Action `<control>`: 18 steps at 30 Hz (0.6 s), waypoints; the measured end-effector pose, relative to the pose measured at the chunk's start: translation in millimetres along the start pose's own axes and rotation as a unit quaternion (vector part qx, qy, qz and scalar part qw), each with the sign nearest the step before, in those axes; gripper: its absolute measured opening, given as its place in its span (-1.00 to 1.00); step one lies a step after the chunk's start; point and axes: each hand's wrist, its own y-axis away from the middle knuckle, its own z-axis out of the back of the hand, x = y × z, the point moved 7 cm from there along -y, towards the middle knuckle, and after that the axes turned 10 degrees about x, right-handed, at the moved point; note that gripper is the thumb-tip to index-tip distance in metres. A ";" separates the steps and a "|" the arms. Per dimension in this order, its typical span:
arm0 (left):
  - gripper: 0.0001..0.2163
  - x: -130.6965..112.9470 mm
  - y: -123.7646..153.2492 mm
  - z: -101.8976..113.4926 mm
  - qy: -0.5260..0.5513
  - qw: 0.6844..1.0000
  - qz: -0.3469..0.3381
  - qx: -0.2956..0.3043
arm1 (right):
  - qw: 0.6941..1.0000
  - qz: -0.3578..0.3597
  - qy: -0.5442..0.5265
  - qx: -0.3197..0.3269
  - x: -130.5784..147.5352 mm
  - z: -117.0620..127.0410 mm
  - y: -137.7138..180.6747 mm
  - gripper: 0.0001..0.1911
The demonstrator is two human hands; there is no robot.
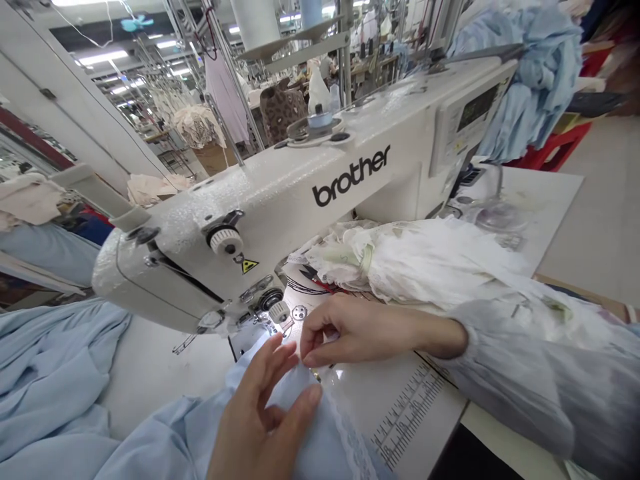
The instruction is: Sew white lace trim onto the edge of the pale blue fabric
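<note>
Light blue fabric (167, 437) with a white lace edge (345, 427) lies over the machine bed and reaches up to the sewing area. My left hand (265, 417) rests on this fabric, thumb and fingers apart, just in front of the presser foot. Close beside it, my right hand (345, 333) has thumb and forefinger pinched at the fabric's edge, right of the needle area. The white sewing machine (280, 207) stands directly behind both hands, its lamp lighting the spot. My left fingertips and the machine head partly hide the needle and foot.
White lacy garments (440, 260) are heaped under the machine arm, beside dark-tipped snips (320, 281). A printed ruler scale (410, 413) runs along the table at right. More blue fabric (50, 360) spreads at left, and a blue pile (525, 73) sits behind right.
</note>
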 end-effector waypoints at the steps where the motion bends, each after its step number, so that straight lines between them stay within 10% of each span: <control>1: -0.38 -2.9 -6.7 -12.0 0.061 0.998 0.007 0.029 | 1.000 0.004 -0.016 0.020 -0.7 -3.3 -3.3 -0.88; 5: -0.53 -4.4 -16.8 -30.2 0.124 0.983 0.055 0.123 | 0.998 0.005 -0.055 0.041 -4.9 -0.5 -4.8 -0.79; 18: -0.48 27.3 -14.7 51.8 -0.036 0.996 0.084 -0.022 | 0.994 -0.032 0.085 -0.065 -11.4 26.3 -17.4 -0.93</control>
